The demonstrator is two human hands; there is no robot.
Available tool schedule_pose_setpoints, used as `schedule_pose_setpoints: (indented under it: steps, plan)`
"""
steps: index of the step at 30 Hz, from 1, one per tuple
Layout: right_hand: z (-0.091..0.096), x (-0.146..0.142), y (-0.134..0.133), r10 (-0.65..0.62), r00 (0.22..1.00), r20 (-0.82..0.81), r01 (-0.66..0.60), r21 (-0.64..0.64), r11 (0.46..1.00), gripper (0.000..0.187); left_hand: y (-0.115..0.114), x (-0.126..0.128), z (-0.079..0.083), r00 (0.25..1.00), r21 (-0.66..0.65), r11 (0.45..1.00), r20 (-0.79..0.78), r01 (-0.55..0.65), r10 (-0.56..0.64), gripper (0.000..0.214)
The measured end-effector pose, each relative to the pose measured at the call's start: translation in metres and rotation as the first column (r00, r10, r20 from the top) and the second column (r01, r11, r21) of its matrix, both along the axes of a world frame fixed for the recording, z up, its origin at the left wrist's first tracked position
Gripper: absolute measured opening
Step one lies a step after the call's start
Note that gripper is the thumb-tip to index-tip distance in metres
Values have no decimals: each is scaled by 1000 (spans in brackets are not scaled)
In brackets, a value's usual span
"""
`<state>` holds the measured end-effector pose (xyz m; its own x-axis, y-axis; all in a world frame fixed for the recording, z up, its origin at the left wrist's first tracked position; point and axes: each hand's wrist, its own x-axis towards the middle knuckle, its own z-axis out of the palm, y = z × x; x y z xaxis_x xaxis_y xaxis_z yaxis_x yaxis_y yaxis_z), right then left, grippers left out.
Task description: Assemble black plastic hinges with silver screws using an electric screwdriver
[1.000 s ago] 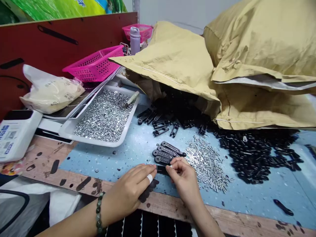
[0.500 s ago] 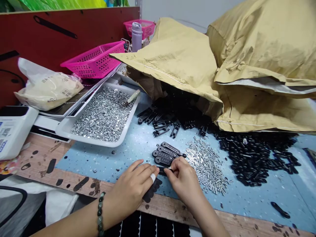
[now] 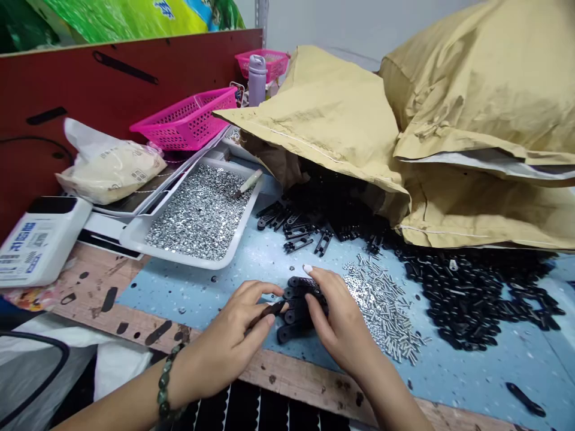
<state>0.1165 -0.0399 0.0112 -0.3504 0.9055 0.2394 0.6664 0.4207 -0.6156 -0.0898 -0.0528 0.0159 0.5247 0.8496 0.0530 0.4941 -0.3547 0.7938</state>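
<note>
My left hand [image 3: 240, 317] is closed, pinching a thin dark piece [image 3: 271, 309] between thumb and fingers, just left of a row of black plastic parts. Several of these black plastic parts [image 3: 291, 314] with rounded, holed ends lie side by side on the blue mat [image 3: 179, 299]. Around their right ends, my right hand [image 3: 339, 317] has its thumb on the near side and its index finger reaching past the far side. That hand covers the parts' right ends. A pile of small silver pins and nuts [image 3: 386, 305] lies just right of my right hand.
A white tray of small metal nuts [image 3: 197, 215] stands at left with a light-handled tool [image 3: 248, 182] in it. Paper sacks [image 3: 332, 120] fill the back, black pieces spilling out. A black heap [image 3: 467, 299] lies at right; a pink basket [image 3: 184, 123] stands behind the tray.
My left hand has drawn back and turned, now showing a dark piece in its pinch. My right hand has moved up over the black parts, which look tilted and shifted. The view has shifted slightly.
</note>
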Motion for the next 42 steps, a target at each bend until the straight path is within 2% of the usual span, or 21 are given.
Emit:
schedule_pose_setpoints:
  steps: [3, 5, 7, 8, 9, 11, 13, 15, 19, 24, 29, 31, 32, 34, 36, 38, 40, 42]
  plan:
    - [16, -8, -13, 142, 983, -119, -149, -46, 988, 38, 0, 4, 1, 998, -30, 1000, 62, -9, 11, 40]
    - [21, -7, -18, 163, 969, -187, -186, -111, 976, 29, -2, 6, 0, 994, -54, 997, 91, -49, 54, 43]
    - [17, -1, -22, 33, 958, -285, -81, -157, 984, 21, -5, 5, -1, 992, -26, 995, 79, -99, 100, 42]
    - [12, 4, -23, -65, 938, -341, -5, -200, 980, 17, -7, 4, -3, 994, 34, 994, 50, -101, 99, 41]
    - [7, 8, -23, -166, 907, -388, 65, -260, 963, 13, -10, 2, -5, 997, 123, 989, 6, -78, 78, 41]
    - [-6, 15, -24, -323, 838, -440, 137, -404, 905, 10, -14, 0, -10, 993, 302, 952, -114, 40, -5, 41]
    - [-16, 18, -24, -403, 793, -457, 136, -513, 848, 11, -19, 1, -17, 977, 394, 907, -202, 147, -70, 41]
    - [-23, 17, -23, -444, 767, -463, 137, -558, 818, 12, -21, 4, -24, 967, 412, 892, -238, 188, -94, 44]
    - [-26, 11, -22, -465, 765, -445, 141, -589, 795, 14, -21, 7, -31, 953, 385, 898, -282, 215, -108, 46]
    - [-25, 11, -19, -442, 811, -383, 156, -587, 794, 15, -18, 7, -25, 944, 377, 895, -306, 237, -121, 49]
    - [-28, 12, -17, -477, 811, -340, 143, -675, 724, 21, -17, 12, -25, 940, 325, 917, -317, 233, -126, 55]
    - [-29, 13, -17, -477, 818, -322, 147, -685, 714, 21, -17, 14, -26, 942, 332, 916, -312, 226, -120, 54]
    - [-28, 13, -17, -463, 837, -292, 166, -670, 723, 20, -17, 14, -27, 944, 333, 916, -309, 223, -118, 53]
    - [-26, 15, -16, -403, 895, -190, 230, -579, 782, 13, -15, 15, -26, 948, 328, 919, -295, 218, -120, 52]
    - [-22, 19, -15, -334, 942, -36, 287, -430, 856, 13, -12, 16, -22, 953, 306, 928, -275, 213, -128, 48]
    - [-16, 21, -14, -299, 949, 94, 314, -261, 913, 19, -8, 16, -16, 962, 265, 945, -243, 193, -128, 41]
    - [-7, 20, -16, -237, 965, 113, 252, -145, 957, 24, -4, 15, -9, 971, 216, 963, -212, 161, -115, 37]
    - [1, 13, -19, -80, 995, 53, 85, -100, 991, 24, -2, 15, -5, 977, 174, 975, -183, 139, -107, 33]
